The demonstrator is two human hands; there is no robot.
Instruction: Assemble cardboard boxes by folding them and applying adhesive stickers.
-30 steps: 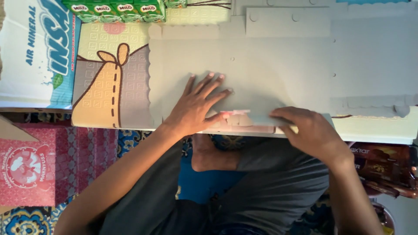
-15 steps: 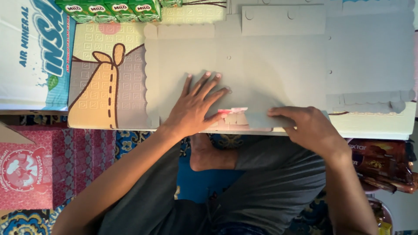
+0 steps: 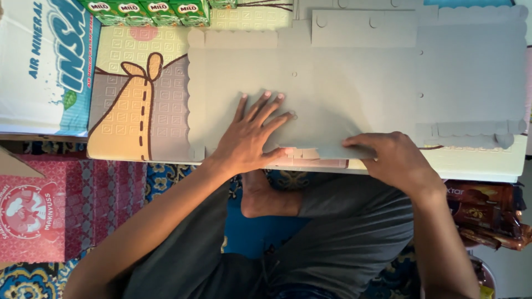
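Grey cardboard sheet point(image 3: 354, 83) lies flat on the tabletop point(image 3: 476, 166), long axis left-right, ahead of both hands: left hand point(image 3: 252, 135) open, fingers spread, pressing mid-sheet; right hand point(image 3: 396, 160) curled, pinching the near edge, so right is nearer that edge.

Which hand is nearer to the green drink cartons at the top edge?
The left. The left hand lies flat on the grey cardboard sheet, below the green drink cartons. The right hand is farther away, at the sheet's near edge.
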